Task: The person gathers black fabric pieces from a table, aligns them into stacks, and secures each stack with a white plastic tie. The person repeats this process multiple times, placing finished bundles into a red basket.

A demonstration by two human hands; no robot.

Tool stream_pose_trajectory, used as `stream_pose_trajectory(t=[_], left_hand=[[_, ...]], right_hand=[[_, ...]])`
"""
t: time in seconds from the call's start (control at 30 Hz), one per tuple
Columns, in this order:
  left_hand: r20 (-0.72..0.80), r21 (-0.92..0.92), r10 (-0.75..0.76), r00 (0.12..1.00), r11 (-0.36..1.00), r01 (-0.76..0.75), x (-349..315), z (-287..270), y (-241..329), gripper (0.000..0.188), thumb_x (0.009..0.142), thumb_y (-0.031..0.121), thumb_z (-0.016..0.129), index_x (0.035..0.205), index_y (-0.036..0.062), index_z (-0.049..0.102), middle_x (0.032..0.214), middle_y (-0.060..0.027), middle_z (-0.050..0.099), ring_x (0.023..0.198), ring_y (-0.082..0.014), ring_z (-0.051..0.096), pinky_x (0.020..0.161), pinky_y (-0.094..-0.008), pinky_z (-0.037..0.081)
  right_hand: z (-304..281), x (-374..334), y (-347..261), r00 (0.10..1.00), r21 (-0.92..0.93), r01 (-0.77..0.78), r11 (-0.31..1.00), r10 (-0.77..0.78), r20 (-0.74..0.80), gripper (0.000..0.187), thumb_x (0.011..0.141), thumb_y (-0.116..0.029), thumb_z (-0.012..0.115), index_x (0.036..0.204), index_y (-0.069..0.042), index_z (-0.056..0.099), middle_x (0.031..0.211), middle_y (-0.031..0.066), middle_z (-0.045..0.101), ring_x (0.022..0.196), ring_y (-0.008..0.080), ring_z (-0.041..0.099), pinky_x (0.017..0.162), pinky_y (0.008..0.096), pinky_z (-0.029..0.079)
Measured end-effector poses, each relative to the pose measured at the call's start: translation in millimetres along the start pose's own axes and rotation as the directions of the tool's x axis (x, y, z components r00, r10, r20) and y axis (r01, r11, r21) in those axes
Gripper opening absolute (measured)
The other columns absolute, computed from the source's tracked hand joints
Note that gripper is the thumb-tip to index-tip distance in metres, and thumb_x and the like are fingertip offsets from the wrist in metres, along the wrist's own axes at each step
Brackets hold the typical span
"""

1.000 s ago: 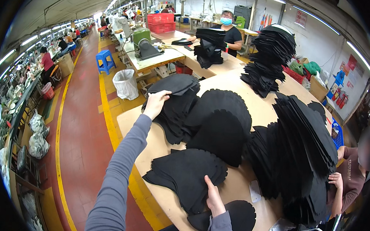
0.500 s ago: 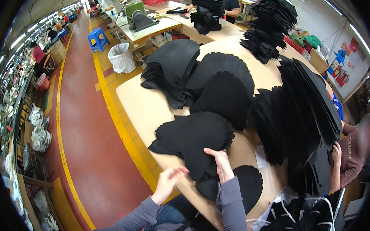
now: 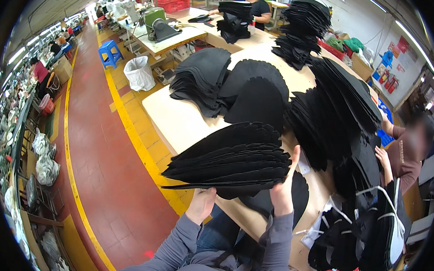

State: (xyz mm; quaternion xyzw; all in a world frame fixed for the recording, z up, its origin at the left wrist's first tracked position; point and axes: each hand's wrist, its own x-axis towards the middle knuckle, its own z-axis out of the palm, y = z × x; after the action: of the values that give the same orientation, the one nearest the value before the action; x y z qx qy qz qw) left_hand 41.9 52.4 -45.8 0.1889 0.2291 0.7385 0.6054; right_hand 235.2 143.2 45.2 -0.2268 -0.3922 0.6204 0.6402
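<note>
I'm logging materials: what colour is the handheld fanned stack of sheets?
The fanned stack is black, best in the head view.

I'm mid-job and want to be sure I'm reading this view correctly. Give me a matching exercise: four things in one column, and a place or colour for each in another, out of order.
Things:
1. Left hand
2. Plastic stool
3. Right hand
4. Stacked crates

Places and colours:
A. Red
B. At the right end of the held black stack
C. Blue
D. At the lower edge of the held black stack, toward the person's body

Right pairs: 1-D, 2-C, 3-B, 4-A
</note>
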Motion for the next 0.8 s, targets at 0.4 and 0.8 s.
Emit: stream_pose_trajectory(t=[0.4,0.8], left_hand=[[0.011,0.576,0.332,0.943,0.769,-0.277,40.5,49.7,60.5,0.052,0.073,0.000,0.083,0.120,-0.0025,0.060,0.114,-0.0110,0.066,0.099,-0.0144,0.062,0.090,-0.0300,0.050],[0.127,0.801,0.191,0.973,0.559,-0.215,92.0,0.6,62.3,0.093,0.064,0.010,0.092,0.141,0.0004,0.040,0.133,-0.0144,0.052,0.121,-0.0207,0.053,0.104,-0.0343,0.045]], right_hand=[[-23.0,20.2,55.7,0.946,0.050,-0.264,0.963,0.268,-0.184,0.062,0.103,-0.056,0.034,0.143,-0.011,0.046,0.143,0.0063,0.046,0.133,0.0190,0.040,0.114,0.0361,0.026],[-22.9,49.0,102.3,0.940,-0.523,-0.212,0.825,0.319,0.123,0.064,0.103,-0.043,0.041,0.154,-0.008,0.026,0.160,0.0116,0.025,0.149,0.0232,0.019,0.121,0.0390,0.014]])
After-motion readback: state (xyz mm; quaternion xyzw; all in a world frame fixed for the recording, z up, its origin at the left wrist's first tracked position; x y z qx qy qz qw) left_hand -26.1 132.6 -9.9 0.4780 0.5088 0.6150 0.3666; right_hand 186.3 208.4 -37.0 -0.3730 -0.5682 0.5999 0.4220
